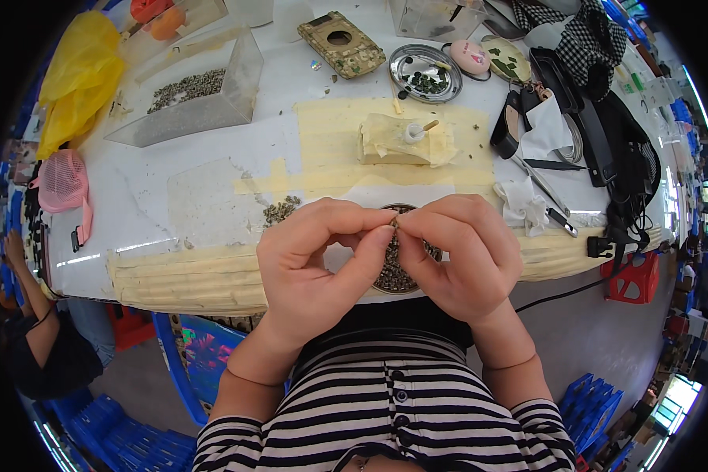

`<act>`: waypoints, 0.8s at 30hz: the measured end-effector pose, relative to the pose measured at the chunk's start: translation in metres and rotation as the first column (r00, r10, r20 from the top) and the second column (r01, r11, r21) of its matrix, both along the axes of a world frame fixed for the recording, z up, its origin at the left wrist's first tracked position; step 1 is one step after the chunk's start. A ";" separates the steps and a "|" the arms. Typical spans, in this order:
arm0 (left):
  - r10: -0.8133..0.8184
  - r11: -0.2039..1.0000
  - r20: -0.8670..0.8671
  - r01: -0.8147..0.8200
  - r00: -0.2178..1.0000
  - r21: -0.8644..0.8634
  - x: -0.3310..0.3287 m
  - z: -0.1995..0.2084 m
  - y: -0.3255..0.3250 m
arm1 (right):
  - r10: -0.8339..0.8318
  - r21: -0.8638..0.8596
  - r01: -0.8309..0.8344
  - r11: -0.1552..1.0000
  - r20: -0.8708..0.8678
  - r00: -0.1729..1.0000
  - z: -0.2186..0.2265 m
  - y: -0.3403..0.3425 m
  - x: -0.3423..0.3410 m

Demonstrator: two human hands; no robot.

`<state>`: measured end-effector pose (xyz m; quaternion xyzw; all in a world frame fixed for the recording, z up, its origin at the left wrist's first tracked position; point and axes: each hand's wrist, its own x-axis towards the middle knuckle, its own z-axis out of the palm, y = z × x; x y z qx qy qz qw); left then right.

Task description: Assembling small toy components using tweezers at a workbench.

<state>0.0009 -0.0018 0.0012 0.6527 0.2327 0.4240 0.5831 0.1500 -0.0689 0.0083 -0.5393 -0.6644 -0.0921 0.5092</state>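
A tiny dark part [395, 224] sits pinched between the fingertips of both hands, just above a round dish of small dark pieces [393, 271] at the near edge of the bench [173, 197]; too small to tell its long axis. The left hand [315, 263] nips it with thumb and forefinger from the left of the dish; the right hand [464, 256] meets it from the right, equally near, fingers curled, both wrists raised over the dish; beyond the dish stands a taped block [405, 140], and left of it a clear box of grains [193, 98].
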 end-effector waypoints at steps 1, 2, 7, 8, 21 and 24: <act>-0.033 0.995 0.016 0.034 0.999 -0.096 -0.001 0.000 0.000 | 0.009 0.007 -0.009 1.000 0.011 1.000 0.001 0.000 0.001; -0.053 0.987 0.027 0.056 0.998 -0.148 -0.003 0.001 0.000 | 0.019 0.007 -0.019 1.000 0.028 0.999 0.001 0.000 0.001; -0.115 0.933 0.112 0.146 0.987 -0.327 -0.004 0.007 0.000 | 0.046 0.019 -0.047 0.999 0.049 0.998 0.002 0.001 0.004; -0.116 0.934 0.116 0.148 0.986 -0.325 -0.004 0.006 0.001 | 0.045 0.015 -0.046 0.999 0.038 0.998 0.001 0.002 0.004; -0.049 0.961 0.089 0.072 0.995 -0.269 -0.004 0.004 -0.001 | 0.024 -0.012 -0.024 1.000 -0.018 1.000 0.000 0.002 0.000; -0.004 0.992 0.050 0.010 0.999 -0.123 -0.003 0.001 0.001 | 0.023 -0.041 -0.026 0.999 -0.067 0.997 0.001 0.001 -0.002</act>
